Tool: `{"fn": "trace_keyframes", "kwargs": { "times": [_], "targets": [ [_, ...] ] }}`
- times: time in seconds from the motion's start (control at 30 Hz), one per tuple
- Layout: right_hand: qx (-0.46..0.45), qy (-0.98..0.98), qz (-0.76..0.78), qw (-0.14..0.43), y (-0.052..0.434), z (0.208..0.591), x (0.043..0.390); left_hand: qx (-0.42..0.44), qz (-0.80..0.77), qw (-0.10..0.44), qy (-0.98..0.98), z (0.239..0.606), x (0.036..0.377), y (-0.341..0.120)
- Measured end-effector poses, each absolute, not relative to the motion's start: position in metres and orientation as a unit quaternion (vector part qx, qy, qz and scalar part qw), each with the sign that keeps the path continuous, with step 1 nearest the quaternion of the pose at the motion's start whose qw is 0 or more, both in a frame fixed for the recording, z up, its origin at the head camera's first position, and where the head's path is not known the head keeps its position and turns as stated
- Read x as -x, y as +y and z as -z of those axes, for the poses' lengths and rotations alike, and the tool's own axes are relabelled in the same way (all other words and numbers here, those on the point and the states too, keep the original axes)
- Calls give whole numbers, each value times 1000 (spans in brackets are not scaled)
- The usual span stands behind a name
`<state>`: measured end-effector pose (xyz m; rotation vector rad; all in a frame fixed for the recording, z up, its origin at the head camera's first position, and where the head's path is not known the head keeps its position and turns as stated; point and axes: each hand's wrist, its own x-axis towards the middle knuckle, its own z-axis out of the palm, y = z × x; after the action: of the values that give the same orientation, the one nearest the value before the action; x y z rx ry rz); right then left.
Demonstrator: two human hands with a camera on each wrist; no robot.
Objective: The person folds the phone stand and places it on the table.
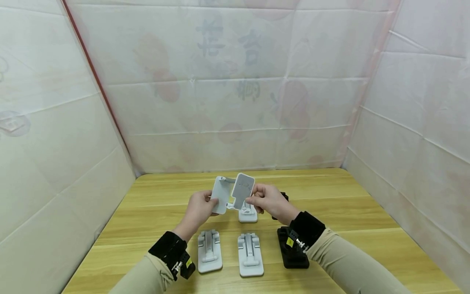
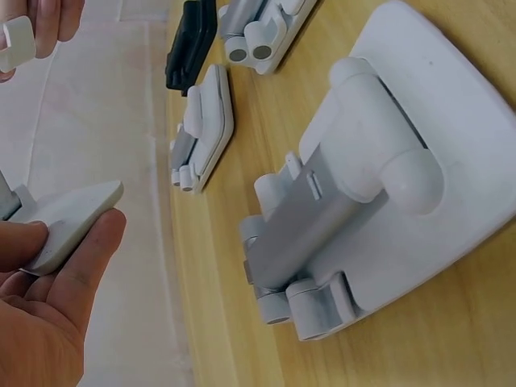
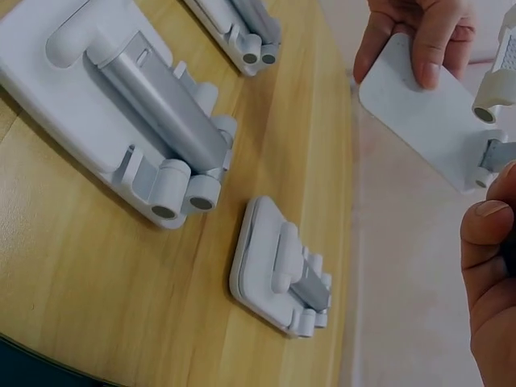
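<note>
A white folding phone stand [image 1: 221,199] is held up over the table, partly unfolded. My left hand [image 1: 198,209] pinches its plain white plate by the left edge, thumb on top and fingers beneath. On the other side, my right hand [image 1: 271,200] grips the edge of the plate with the grey pad [image 1: 244,188]. Hinge pieces link the two plates, with a gap between them. The left wrist view shows the thumb and fingers on either side of the white plate [image 2: 76,222]. From the right wrist, the plate's smooth face [image 3: 423,101] is visible.
Two folded white phone stands lie in front, one at left [image 1: 210,261] and one in the middle [image 1: 251,265]. Another white one [image 1: 248,217] lies behind, below the held stand. To the right are a black stand [image 1: 293,255] and a second black one, partly hidden by the right hand.
</note>
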<state>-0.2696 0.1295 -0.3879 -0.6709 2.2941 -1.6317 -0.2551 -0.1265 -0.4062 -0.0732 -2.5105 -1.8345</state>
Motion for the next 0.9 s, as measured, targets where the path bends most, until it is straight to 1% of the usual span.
{"fn": "trace_keyframes", "kwargs": {
  "times": [0.27, 0.67, 0.77, 0.9],
  "targets": [
    [244, 795, 547, 91, 127, 395, 268, 28, 580, 14, -814, 404, 254, -126],
    [234, 810, 536, 40, 121, 399, 264, 29, 589, 2, -807, 402, 251, -124],
    [235, 817, 526, 16, 120, 401, 263, 26, 597, -5, -802, 401, 251, -122],
    [234, 832, 502, -32, 118, 405, 263, 25, 612, -22, -790, 399, 249, -119]
  ]
}}
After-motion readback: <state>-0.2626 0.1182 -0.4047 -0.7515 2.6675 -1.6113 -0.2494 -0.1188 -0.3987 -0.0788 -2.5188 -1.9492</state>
